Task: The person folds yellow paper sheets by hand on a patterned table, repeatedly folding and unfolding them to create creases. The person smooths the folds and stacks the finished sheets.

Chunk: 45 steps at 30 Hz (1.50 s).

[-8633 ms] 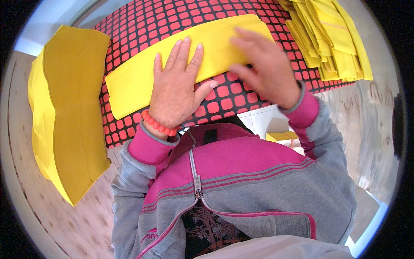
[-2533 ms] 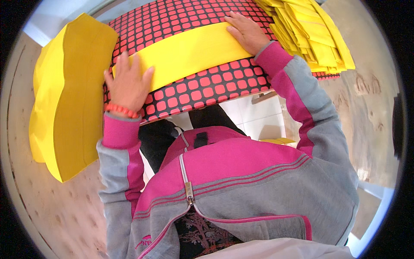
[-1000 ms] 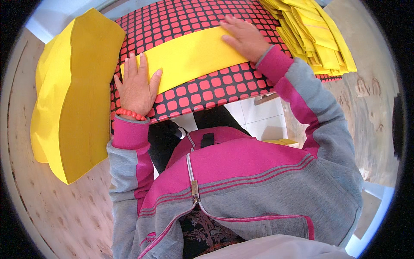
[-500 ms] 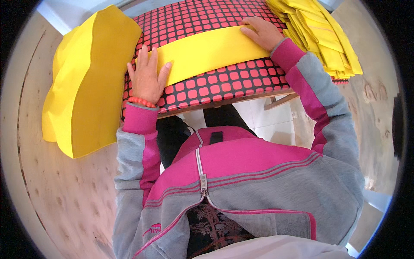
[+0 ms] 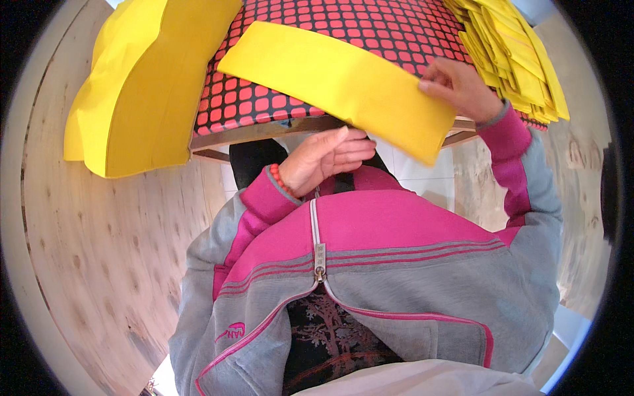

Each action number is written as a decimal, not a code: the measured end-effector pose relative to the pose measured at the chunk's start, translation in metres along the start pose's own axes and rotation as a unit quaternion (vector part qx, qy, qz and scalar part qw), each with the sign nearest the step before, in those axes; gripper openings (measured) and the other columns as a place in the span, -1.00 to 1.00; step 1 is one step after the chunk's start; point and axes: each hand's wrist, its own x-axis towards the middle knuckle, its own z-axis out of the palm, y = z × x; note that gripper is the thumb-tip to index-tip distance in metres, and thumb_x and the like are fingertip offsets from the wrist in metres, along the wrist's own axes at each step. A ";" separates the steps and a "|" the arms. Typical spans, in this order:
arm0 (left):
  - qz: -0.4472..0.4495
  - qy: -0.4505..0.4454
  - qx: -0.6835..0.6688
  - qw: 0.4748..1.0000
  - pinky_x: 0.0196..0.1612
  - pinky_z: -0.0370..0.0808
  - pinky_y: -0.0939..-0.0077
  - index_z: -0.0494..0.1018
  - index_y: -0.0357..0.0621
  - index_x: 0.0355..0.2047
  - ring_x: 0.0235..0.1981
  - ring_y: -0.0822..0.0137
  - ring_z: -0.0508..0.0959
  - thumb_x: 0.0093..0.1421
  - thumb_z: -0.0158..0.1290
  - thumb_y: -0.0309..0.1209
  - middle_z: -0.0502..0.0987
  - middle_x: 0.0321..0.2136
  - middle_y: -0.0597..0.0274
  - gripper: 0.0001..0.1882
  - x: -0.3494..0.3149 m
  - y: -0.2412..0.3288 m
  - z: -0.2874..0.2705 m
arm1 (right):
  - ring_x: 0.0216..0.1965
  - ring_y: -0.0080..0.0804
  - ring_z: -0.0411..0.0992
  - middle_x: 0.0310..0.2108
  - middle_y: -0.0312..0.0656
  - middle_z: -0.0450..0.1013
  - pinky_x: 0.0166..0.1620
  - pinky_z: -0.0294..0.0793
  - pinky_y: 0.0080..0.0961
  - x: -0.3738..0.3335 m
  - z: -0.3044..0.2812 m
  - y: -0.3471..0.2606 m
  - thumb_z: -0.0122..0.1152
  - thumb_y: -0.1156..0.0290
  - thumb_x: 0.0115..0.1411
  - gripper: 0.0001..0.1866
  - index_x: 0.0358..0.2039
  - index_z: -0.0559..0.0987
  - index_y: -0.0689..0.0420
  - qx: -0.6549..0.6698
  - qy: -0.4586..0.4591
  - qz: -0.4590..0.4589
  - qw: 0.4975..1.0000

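Fingers (image 5: 432, 74) of right hand (image 5: 459, 86) pinch the right end of one folded yellow cloth strip (image 5: 337, 79), thumb on top, other fingers hidden behind it; closed on the cloth. Left hand (image 5: 327, 158) sits under the strip's near edge, below the tabletop (image 5: 396, 26) rim, fingers loosely curled and half open, palm up. Can't tell if the fingertips touch the cloth's underside; not gripping anything visible.

Head view, only one:
- Strip count: 1 in hand. It lies diagonally, left end resting on the red-and-black grid cover of the tabletop, right end lifted and hanging past the near edge.
- Stack of folded yellow pieces (image 5: 515, 59) at the far right of the tabletop, just beside the right hand. Many layers, exact count not readable.
- One large yellow fabric pile (image 5: 145, 86) at the left, draped over the tabletop's left corner and hanging past it.
- One red bead bracelet (image 5: 277, 181) on the left wrist.

Edges: near tabletop edge shows as a wooden rail (image 5: 264, 129) running between the big pile and the strip. Strip's low corner overhangs it, close to the pink-and-grey jacket (image 5: 396, 264).

Room: middle of the grid cover behind the strip is bare between pile and stack. Wooden floor (image 5: 99, 251) open on the left.
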 end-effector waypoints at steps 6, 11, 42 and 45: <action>0.111 0.104 -0.140 0.978 0.30 0.42 0.21 0.25 -0.17 0.33 0.25 0.25 0.48 0.50 -0.09 -0.21 0.48 0.23 0.11 -0.50 0.007 -0.002 0.021 | -0.51 -0.75 0.26 -0.51 -0.47 0.35 -0.49 0.24 -0.67 -0.024 0.017 -0.041 0.16 0.02 0.40 -0.61 -0.31 0.55 0.13 0.184 -0.147 0.105 0.966; 0.138 0.131 -0.094 0.977 0.18 0.54 0.27 0.34 -0.18 0.27 0.16 0.28 0.56 0.46 -0.02 -0.29 0.52 0.18 0.18 -0.57 -0.006 0.009 0.025 | -0.10 -0.52 0.60 -0.03 -0.13 0.61 -0.06 0.59 -0.47 0.013 0.035 -0.048 0.09 0.06 0.44 -0.49 0.14 0.53 0.24 0.461 -0.199 0.135 0.854; 0.289 0.155 0.398 0.857 0.06 0.51 0.49 0.53 -0.29 0.07 -0.08 0.44 0.61 0.38 0.13 -0.33 0.64 -0.05 0.25 -0.65 0.061 0.159 -0.028 | 0.08 -0.35 0.51 0.13 -0.12 0.50 0.12 0.53 -0.40 0.132 -0.021 -0.092 0.12 0.38 0.43 -0.53 0.27 0.38 0.30 0.450 0.080 -0.222 0.861; 0.304 0.111 0.425 0.845 0.06 0.51 0.48 0.52 -0.30 0.09 -0.07 0.43 0.61 0.38 0.13 -0.34 0.63 -0.02 0.25 -0.64 0.066 0.163 -0.033 | 0.09 -0.34 0.51 0.12 -0.12 0.50 0.11 0.54 -0.38 0.140 -0.016 -0.079 0.10 0.38 0.44 -0.55 0.26 0.39 0.30 0.481 0.086 -0.195 0.850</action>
